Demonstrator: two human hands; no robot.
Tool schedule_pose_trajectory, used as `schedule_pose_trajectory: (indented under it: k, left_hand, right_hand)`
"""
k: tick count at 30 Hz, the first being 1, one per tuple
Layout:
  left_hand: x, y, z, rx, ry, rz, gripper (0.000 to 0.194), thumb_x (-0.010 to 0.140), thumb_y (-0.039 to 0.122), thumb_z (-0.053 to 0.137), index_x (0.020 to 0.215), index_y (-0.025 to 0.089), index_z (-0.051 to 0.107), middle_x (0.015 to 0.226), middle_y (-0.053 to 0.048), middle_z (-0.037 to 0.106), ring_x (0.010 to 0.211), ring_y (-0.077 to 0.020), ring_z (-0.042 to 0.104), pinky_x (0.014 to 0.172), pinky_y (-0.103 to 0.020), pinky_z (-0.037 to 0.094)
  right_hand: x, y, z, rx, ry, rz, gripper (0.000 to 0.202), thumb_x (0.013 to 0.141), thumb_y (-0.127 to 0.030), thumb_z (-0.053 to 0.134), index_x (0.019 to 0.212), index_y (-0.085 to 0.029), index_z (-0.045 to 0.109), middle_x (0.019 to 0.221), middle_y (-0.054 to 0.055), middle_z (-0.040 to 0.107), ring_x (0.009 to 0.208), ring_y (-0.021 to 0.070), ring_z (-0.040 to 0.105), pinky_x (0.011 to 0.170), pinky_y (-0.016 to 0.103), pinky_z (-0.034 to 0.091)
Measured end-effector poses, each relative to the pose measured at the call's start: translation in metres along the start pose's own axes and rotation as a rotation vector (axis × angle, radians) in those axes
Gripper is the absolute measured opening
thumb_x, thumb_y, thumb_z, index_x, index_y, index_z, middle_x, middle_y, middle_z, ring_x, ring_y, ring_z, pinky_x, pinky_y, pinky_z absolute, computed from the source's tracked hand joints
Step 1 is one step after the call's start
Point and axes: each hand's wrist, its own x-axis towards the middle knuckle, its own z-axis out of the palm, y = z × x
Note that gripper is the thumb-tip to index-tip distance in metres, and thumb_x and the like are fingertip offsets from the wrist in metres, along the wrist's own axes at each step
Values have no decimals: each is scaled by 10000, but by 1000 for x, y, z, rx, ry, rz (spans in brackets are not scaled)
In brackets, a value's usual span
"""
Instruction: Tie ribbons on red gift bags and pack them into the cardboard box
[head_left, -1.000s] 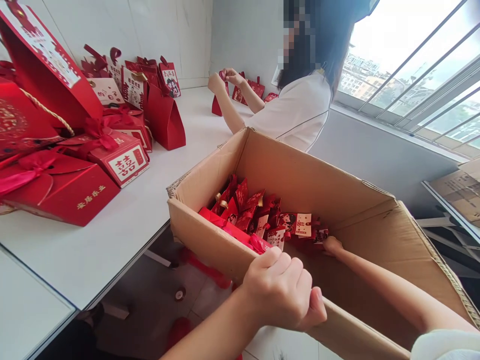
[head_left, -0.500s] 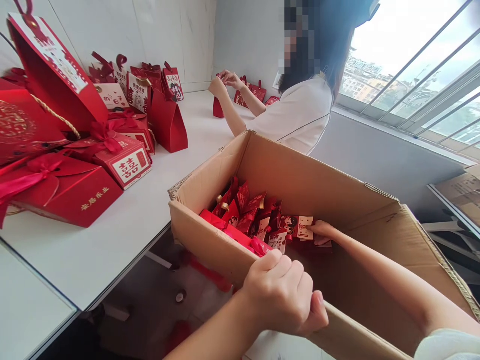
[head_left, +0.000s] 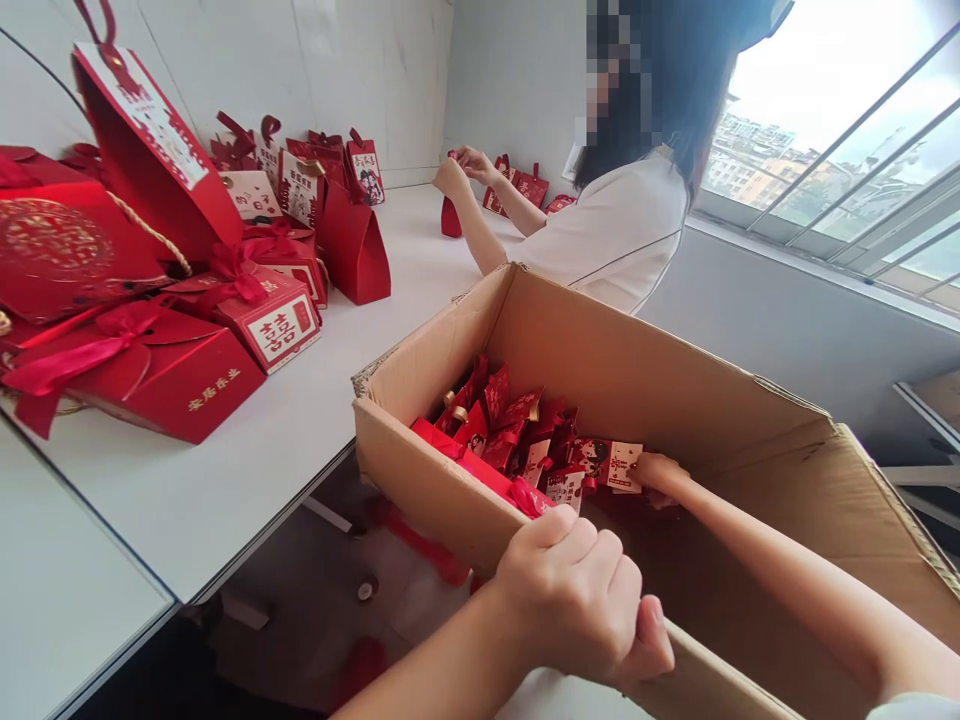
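A little red-and-white pack (head_left: 622,467) lies inside the big cardboard box (head_left: 431,497), at the right end of a pile of red packs (head_left: 506,425). The pile is bunched up near the left end of the cardboard box. The right hand (head_left: 664,480) reaches in, and its bent fingers touch the right edge of the little pack. I cannot tell if they pinch it, because some of the fingers are hidden.

The left hand (head_left: 574,590) is curled tight around the near top edge of the cardboard box, with its thumb tucked close to the other fingers.

The left corner of the cardboard box is by the front edge of the white counter (head_left: 292,445). A red box with a pink bow (head_left: 180,385) sits near that front edge, and a box with a white label (head_left: 274,315) is just behind it. To the right of these stands a plain red box with a pointed top (head_left: 356,250). A red box with a rope handle (head_left: 64,250) is at the counter's left side.

Near the back right corner of the counter, another person (head_left: 622,235) in a white top has both hands (head_left: 465,172) at the top of a small red box (head_left: 451,218). A window with bars (head_left: 840,150) is on the right.
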Motion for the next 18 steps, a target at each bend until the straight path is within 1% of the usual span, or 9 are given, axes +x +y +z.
schedule_pose_trajectory:
  k: [3, 7, 9, 12, 15, 18]
  left_hand:
    - [0, 1, 2, 3, 20, -6, 275, 744, 204, 397, 469, 196, 409, 457, 5, 352, 465, -135, 295, 540, -290, 290]
    - [0, 1, 3, 4, 42, -17, 273, 733, 201, 401, 460, 198, 402, 447, 5, 341, 461, -136, 281, 532, -291, 281]
    - [-1, 1, 3, 2, 38, -15, 270, 731, 200, 402, 461, 199, 400, 447, 7, 336, 461, -136, 278, 534, -292, 279]
    - [-1, 1, 2, 2, 33, -13, 267, 734, 200, 399, 467, 198, 402, 451, 10, 332, 462, -134, 285, 547, -293, 287]
    - [-1, 1, 2, 7, 20, -10, 260, 739, 206, 397, 479, 197, 413, 459, 11, 340, 466, -134, 294, 558, -293, 293]
    - [-2, 1, 3, 4, 28, -6, 261, 743, 210, 398, 484, 195, 429, 464, 6, 354, 471, -137, 304, 564, -294, 301]
  right_hand:
    - [-2, 3, 2, 7, -70, 38, 292, 930, -391, 498, 930, -123, 614, 808, 28, 650, 667, 108, 619, 637, 271, 534]
    - [-7, 1, 8, 72, -96, 54, 364, 953, -442, 424, 1018, -122, 585, 798, 27, 641, 609, 99, 609, 577, 253, 528]
    - [-9, -5, 10, 115, -101, 32, 357, 952, -430, 434, 1059, -116, 567, 823, 28, 635, 613, 99, 608, 567, 250, 528]
    - [-10, -20, 10, 172, -119, 0, 316, 942, -388, 477, 1079, -117, 564, 889, 41, 631, 674, 107, 615, 600, 258, 537]
    - [-9, -34, 7, 200, -146, 20, 285, 932, -357, 505, 1077, -120, 569, 941, 51, 625, 736, 122, 619, 635, 276, 543]
    - [-10, -43, 8, 223, -167, 11, 266, 928, -342, 516, 1078, -131, 574, 971, 52, 622, 767, 131, 619, 651, 278, 545]
